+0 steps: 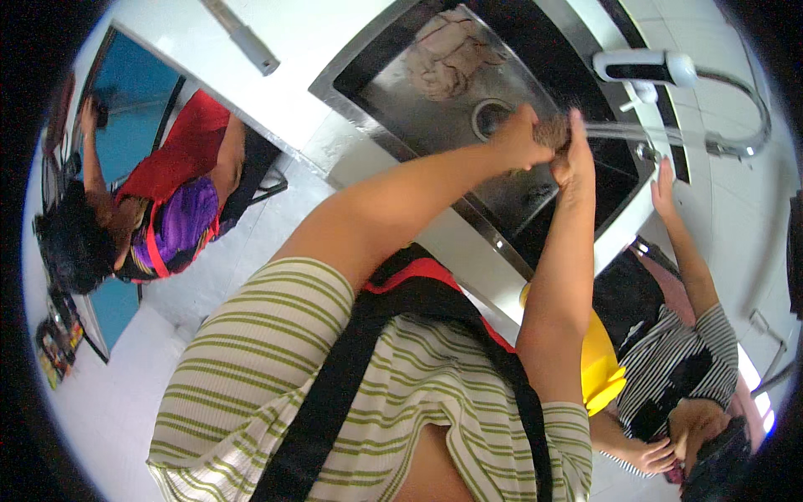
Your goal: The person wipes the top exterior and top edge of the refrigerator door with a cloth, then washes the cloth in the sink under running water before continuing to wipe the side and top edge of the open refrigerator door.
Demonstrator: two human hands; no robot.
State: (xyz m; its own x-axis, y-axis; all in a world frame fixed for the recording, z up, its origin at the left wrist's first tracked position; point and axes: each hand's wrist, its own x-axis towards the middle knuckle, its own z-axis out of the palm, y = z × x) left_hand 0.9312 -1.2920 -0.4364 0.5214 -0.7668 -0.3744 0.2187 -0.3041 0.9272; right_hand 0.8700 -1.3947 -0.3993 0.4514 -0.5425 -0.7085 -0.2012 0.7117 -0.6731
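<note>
Both my hands meet over the dark sink (401, 135) under a stream of water from the curved faucet (731, 149). A brown, rough-looking object (552, 133), perhaps a scrubber, is between them; blur hides its exact kind. My left hand (524, 139) has its fingers curled against the object's near side. My right hand (574, 150) is raised on its other side, fingers pointing up, palm against it. Beyond my left hand a wet, crumpled beige cloth (448, 56) lies in the basin, near the round drain (492, 119).
A white dispenser-like fixture (646, 67) stands at the sink's back edge. A grey-ended metal pole (254, 53) lies on the white counter (301, 37). One person (182, 219) in a red apron is at left; another (677, 370) in stripes is close at right, a hand near the sink's corner.
</note>
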